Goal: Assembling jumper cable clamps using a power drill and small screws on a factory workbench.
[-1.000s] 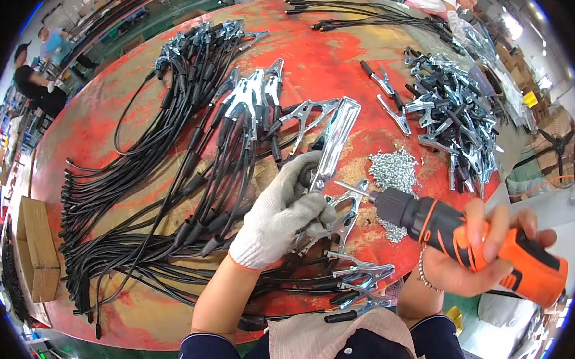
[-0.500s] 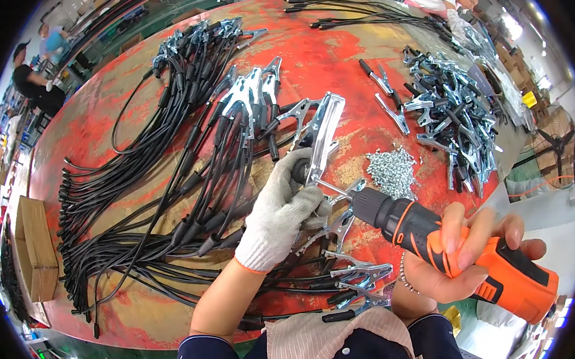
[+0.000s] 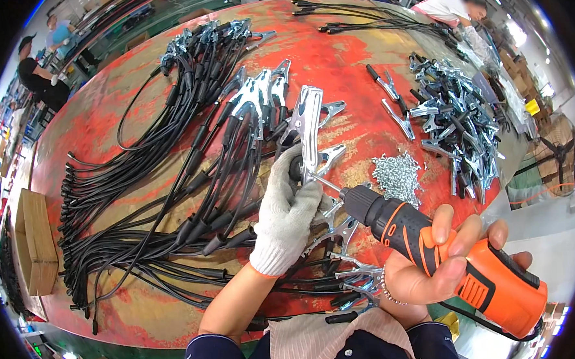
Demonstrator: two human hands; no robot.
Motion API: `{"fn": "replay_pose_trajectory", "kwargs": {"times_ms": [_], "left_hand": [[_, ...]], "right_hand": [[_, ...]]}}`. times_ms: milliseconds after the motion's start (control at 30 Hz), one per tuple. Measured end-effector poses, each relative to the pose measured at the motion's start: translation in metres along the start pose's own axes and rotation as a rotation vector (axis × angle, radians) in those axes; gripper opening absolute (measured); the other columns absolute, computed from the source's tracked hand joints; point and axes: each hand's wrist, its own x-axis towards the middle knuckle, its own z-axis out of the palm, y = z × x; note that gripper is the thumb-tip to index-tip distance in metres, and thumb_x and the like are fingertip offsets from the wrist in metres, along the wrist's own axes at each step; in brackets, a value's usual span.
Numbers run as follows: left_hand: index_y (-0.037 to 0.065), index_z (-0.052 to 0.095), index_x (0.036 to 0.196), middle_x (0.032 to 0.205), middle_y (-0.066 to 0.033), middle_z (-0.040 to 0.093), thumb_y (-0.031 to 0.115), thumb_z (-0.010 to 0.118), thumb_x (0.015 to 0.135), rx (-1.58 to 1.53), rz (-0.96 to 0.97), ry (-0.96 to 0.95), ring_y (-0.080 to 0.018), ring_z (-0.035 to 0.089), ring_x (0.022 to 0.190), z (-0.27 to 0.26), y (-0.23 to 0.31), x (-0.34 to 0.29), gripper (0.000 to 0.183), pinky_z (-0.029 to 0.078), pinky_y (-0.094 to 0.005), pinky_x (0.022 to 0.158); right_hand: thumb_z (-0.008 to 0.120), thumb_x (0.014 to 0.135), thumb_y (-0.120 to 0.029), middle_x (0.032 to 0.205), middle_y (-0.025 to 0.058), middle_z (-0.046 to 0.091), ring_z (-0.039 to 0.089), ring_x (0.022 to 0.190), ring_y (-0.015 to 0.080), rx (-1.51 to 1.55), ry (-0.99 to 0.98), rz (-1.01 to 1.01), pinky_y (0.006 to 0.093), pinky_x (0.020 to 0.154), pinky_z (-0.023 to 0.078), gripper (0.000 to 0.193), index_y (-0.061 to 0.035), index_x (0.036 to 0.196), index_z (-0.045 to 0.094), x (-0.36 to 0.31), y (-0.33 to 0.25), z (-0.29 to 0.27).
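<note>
My left hand (image 3: 280,222), in a white knit glove, is closed around a silver spring clamp (image 3: 308,123) whose jaws point away from me. My right hand (image 3: 428,277), bare with a beaded bracelet, grips an orange and black cordless screwdriver (image 3: 498,289). The thin bit meets the clamp's lower end beside my left thumb; whether it sits in a screw is too small to tell. Under and left of the gloved hand lie black cables (image 3: 227,215) with clamps on their ends. More finished-looking clamps (image 3: 361,276) lie close to my body.
A heap of small silver screws (image 3: 397,179) lies right of the clamp. Beyond it is a pile of loose clamps (image 3: 457,125). Bundled black cables (image 3: 122,181) cover the red worn table (image 3: 333,53)'s left side. A cardboard box (image 3: 36,241) stands at its left edge. Other people work farther off.
The held clamp has turned more upright and shifted slightly left. The screwdriver has moved a little left and down, its bit still at the clamp.
</note>
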Motion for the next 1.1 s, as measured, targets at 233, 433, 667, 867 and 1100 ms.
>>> {"fn": "replay_pose_trajectory", "kwargs": {"times_ms": [233,433,667,867,1100], "left_hand": [[-0.003,0.035,0.133,0.086,-0.0043,0.054,0.002,0.049,0.087,0.152,-0.036,-0.058,-0.0077,0.052,0.068,-0.004,-0.007,0.008,0.048,0.044,-0.0214,0.059],[-0.004,0.034,0.132,0.084,-0.0048,0.053,0.003,0.049,0.088,0.101,-0.141,-0.129,-0.0087,0.053,0.068,-0.004,-0.004,0.011,0.047,0.046,-0.0225,0.059],[0.001,0.044,0.12,0.086,-0.0124,0.063,0.016,0.058,0.086,1.06,0.312,0.082,-0.0196,0.061,0.067,-0.039,-0.01,0.018,0.04,0.049,-0.0308,0.06],[0.007,0.048,0.129,0.064,-0.0099,0.062,0.028,0.058,0.085,1.295,0.565,-0.058,-0.03,0.061,0.055,-0.04,-0.005,0.004,0.05,0.047,-0.039,0.05],[0.003,0.04,0.136,0.058,-0.0114,0.058,0.024,0.064,0.082,1.414,0.447,-0.208,-0.0296,0.057,0.049,-0.024,0.005,-0.003,0.063,0.044,-0.0397,0.046]], "right_hand": [[0.057,0.07,-0.002,0.118,0.0052,0.036,0.045,0.07,0.0121,-0.065,0.055,0.02,0.0289,0.062,0.04,0.087,-0.0352,0.141,0.021,-0.002,0.002,0.007],[0.064,0.069,0.005,0.125,0.0073,0.04,0.05,0.072,0.0132,0.17,-0.027,0.071,0.0306,0.062,0.042,0.09,-0.0363,0.139,0.026,0.006,0.011,-0.011],[0.068,0.076,0.001,0.099,0.0063,0.056,0.055,0.074,0.0118,0.229,0.011,0.596,0.0274,0.064,0.046,0.057,-0.0102,0.125,0.041,0.0,0.011,-0.055],[0.077,0.074,-0.002,0.09,0.0042,0.065,0.062,0.079,0.0096,0.205,-0.098,1.07,0.0251,0.068,0.052,0.041,-0.0042,0.108,0.054,-0.041,0.05,-0.023],[0.077,0.07,0.003,0.089,0.0022,0.062,0.063,0.084,0.0113,0.142,-0.197,1.182,0.0273,0.074,0.054,0.06,-0.0046,0.121,0.046,-0.038,0.061,-0.039]]}}
